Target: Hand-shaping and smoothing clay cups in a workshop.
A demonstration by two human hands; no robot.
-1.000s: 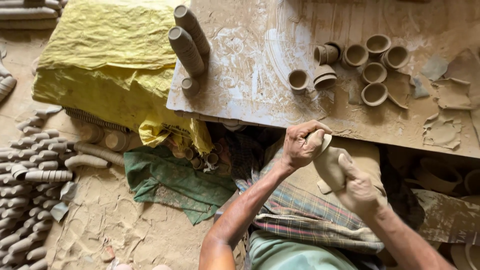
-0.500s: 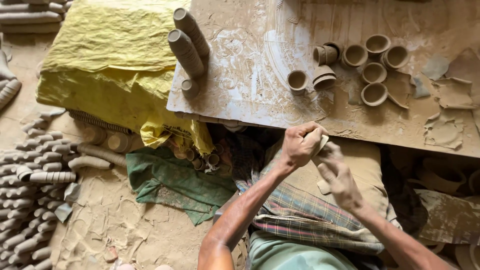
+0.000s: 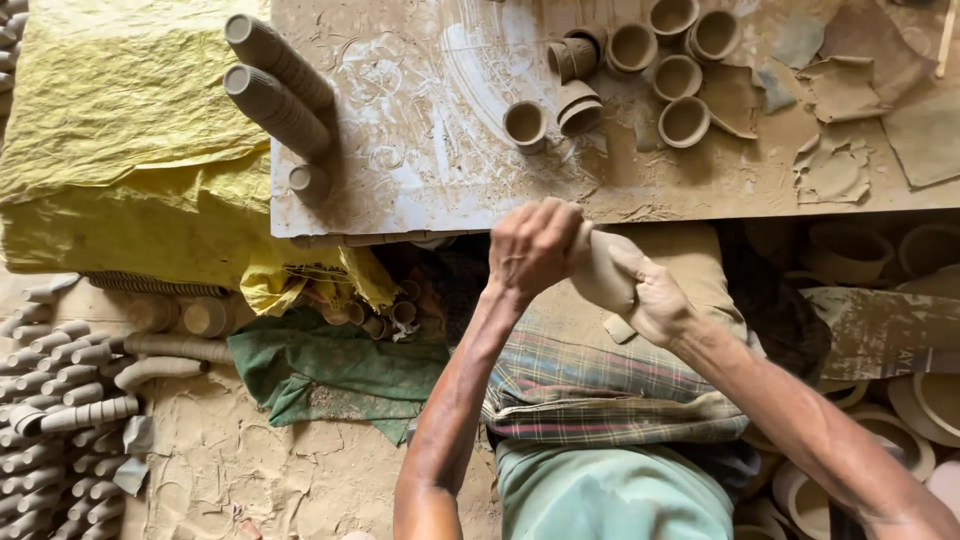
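Observation:
My left hand is clenched around the top of a lump of grey clay, just below the edge of the dusty work board. My right hand cups the same clay from below and the right. Both hands are coated in clay and hover above my lap, which is covered by a checked cloth. On the board beyond the hands stand several small clay cups, one nearest the hands.
Two stacks of nested clay cups lie on the board's left end. A yellow plastic sheet covers a heap at left, a green cloth below it. Rows of stacked cups lie on the sandy floor. Larger clay bowls sit at right.
Both hands have kept working the clay lump between them; the right hand shifted from beside it to cupping it underneath, and the view moved closer.

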